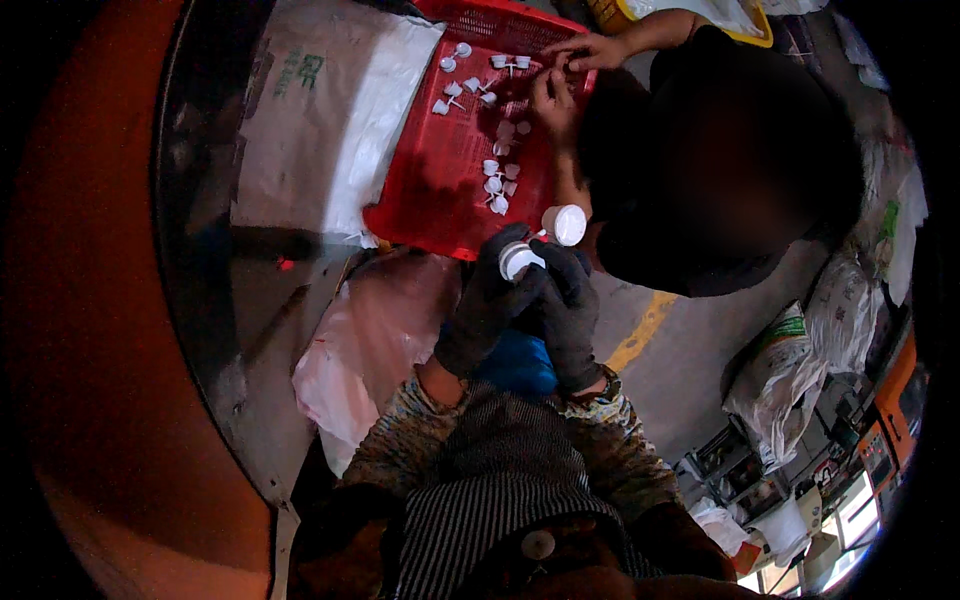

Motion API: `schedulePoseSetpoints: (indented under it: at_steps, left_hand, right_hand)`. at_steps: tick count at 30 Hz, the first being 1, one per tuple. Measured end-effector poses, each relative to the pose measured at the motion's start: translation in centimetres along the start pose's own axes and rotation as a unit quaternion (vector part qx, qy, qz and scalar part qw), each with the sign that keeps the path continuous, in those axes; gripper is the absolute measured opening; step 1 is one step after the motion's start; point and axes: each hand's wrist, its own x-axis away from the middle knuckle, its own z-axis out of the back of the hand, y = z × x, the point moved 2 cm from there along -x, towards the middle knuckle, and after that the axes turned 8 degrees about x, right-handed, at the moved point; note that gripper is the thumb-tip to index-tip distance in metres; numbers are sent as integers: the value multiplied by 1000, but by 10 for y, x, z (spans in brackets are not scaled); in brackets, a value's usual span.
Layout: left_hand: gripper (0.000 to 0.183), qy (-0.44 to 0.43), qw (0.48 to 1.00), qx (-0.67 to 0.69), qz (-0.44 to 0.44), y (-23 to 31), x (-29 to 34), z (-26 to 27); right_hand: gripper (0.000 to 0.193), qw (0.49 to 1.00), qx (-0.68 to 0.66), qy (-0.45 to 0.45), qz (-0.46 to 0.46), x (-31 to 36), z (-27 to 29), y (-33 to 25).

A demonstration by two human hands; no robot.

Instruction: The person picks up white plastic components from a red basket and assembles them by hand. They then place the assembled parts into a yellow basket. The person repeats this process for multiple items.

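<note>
My left hand [482, 305] and my right hand [572, 315], both in dark gloves, are closed together at the near edge of a red plastic basket [420, 185]. Between them they hold a white moulded plastic piece [520, 261] with a round cup-like end. A second round white end [566, 225] sticks out past my right fingers, and the link between the two is mostly hidden. Inside the basket lie several similar white pieces [493, 185], small cups joined in pairs by thin stems. A co-worker's hands [557, 105] reach over the basket's right side.
Across the basket sits a co-worker in dark clothes [720, 160]. Left of it lies a white and grey sack [310, 130]. A pinkish plastic bag [375, 330] hangs below, beside a blue bag [520, 362]. Filled sacks [785, 370] stand on the floor at right. An orange surface [110, 330] fills the left.
</note>
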Motion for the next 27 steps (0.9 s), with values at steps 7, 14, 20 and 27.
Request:
schedulePoseSetpoints:
  at_steps: [7,14,20,27]
  left_hand:
    - [50,-35,998,58,10,17,20,-13]
    - [44,-74,997,38,1,20,33,-12]
    - [41,-47,994,-18,-94,33,45,-14]
    - [33,30,996,68,-49,17,67,-31]
  right_hand:
    - [29,995,-68,-28,-71,16,18,-9]
    - [27,967,-102,-138,-186,25,37,-8]
    - [26,996,-46,-58,-47,42,32,-17]
    - [41,937,-275,-91,-193,62,14,-21]
